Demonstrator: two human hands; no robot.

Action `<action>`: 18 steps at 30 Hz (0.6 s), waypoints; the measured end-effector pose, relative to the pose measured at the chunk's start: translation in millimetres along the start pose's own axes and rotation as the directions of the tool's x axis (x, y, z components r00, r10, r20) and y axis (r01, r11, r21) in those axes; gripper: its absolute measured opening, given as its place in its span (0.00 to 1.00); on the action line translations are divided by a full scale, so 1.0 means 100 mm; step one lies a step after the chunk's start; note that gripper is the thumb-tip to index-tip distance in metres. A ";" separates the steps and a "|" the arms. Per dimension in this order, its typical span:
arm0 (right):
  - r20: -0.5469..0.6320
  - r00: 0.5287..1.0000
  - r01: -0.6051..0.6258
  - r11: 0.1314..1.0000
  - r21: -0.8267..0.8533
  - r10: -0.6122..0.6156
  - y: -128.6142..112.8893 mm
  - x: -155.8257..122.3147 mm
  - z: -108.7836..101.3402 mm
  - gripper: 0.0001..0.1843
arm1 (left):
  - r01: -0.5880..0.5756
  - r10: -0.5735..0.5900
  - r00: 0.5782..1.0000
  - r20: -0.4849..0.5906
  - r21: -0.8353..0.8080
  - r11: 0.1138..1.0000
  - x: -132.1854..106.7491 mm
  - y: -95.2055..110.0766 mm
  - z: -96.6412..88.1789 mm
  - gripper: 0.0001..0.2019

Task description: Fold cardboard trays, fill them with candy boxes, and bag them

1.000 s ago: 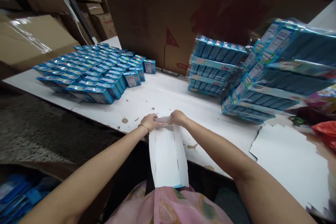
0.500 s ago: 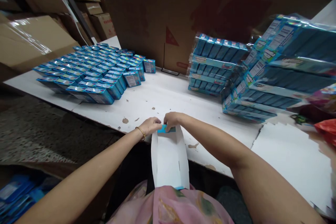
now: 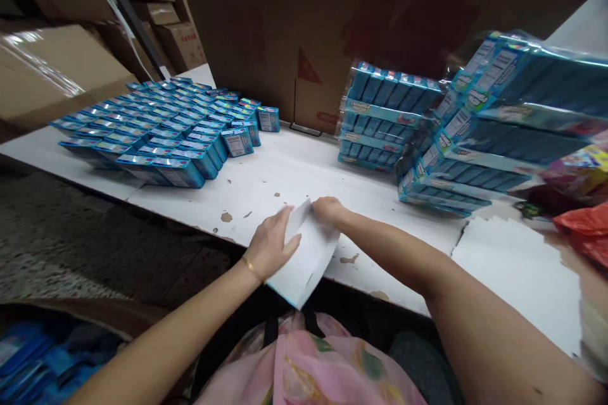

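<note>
A flat white carton blank (image 3: 308, 259) with a blue underside lies tilted across the near edge of the white table (image 3: 285, 177). My left hand (image 3: 273, 243) rests on its left side with fingers pressed along the card; a thin gold bangle circles the wrist. My right hand (image 3: 327, 210) pinches the blank's top corner, fingers curled.
Many small blue boxes (image 3: 161, 133) stand in rows at the table's left. Shrink-wrapped stacks of blue packs (image 3: 384, 117) and a taller leaning stack (image 3: 494, 133) stand right. Flat white card sheets (image 3: 517, 272) lie at right near a red bag (image 3: 586, 231). Brown cartons (image 3: 66, 69) stand behind.
The carton blank has swung from lying straight toward me to a diagonal tilt and sits higher on the table edge. My left hand has moved from its top end onto its left side.
</note>
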State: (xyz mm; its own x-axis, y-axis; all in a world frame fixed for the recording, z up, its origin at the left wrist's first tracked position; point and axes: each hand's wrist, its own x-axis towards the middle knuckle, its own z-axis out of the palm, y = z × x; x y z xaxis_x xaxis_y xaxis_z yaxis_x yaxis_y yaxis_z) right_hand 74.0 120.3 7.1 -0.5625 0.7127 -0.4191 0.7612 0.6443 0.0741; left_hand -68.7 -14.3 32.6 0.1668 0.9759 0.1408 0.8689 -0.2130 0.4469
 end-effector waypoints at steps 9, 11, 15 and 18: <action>0.132 0.925 -0.376 0.904 0.204 0.355 0.47 -0.18 0.18 0.14 | -0.187 0.224 0.971 -0.080 0.324 0.927 -0.32 -0.06 0.55 0.25; 0.133 0.915 -0.401 0.889 0.221 0.380 0.48 -0.26 0.15 0.14 | -0.175 0.211 0.975 -0.070 0.346 0.922 -0.16 -0.20 0.63 0.24; -0.177 0.952 -0.208 0.952 0.222 0.250 0.33 -0.62 0.18 0.21 | -0.176 0.190 0.982 -0.002 0.365 0.914 0.00 -0.33 0.66 0.22; -0.412 0.910 0.085 0.992 0.098 -0.038 0.09 -0.86 0.36 0.17 | -0.217 0.211 0.976 0.056 0.367 0.904 0.00 -0.33 0.65 0.20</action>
State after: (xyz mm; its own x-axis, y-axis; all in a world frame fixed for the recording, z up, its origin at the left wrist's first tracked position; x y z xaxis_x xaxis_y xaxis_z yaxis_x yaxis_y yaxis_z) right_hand 140.8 54.8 11.6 -0.6737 0.7389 -0.0116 0.7384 0.6724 -0.0508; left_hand -67.6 -4.5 -39.4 0.3723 0.9100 0.1821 0.9209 -0.3866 0.0490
